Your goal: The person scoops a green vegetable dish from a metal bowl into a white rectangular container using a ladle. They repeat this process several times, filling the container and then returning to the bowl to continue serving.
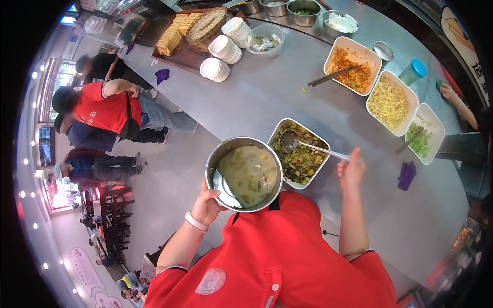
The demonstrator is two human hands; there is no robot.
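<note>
My left hand (207, 202) grips the near-left rim of a round steel pot (210, 161). Cloudy liquid with bits of chopped greens (250, 173) fills much of it. Beside the pot, and partly covered by it, a white rectangular tub (300, 186) of chopped pickled vegetables (302, 163) stands on the metal counter. My right hand (351, 169) holds the handle end of a metal ladle (319, 149). The ladle's dark bowl, which seems to have holes, rests over the vegetables in the tub.
Three white tubs hold orange shredded vegetables (348, 69), bean sprouts (389, 102) and chopped greens (418, 140). Chopsticks (331, 75) lie across the first. Stacked white bowls (215, 70) stand beside a wooden tray (185, 63). A purple cloth (406, 175) lies at right. Another person's hand (448, 92) is at far right.
</note>
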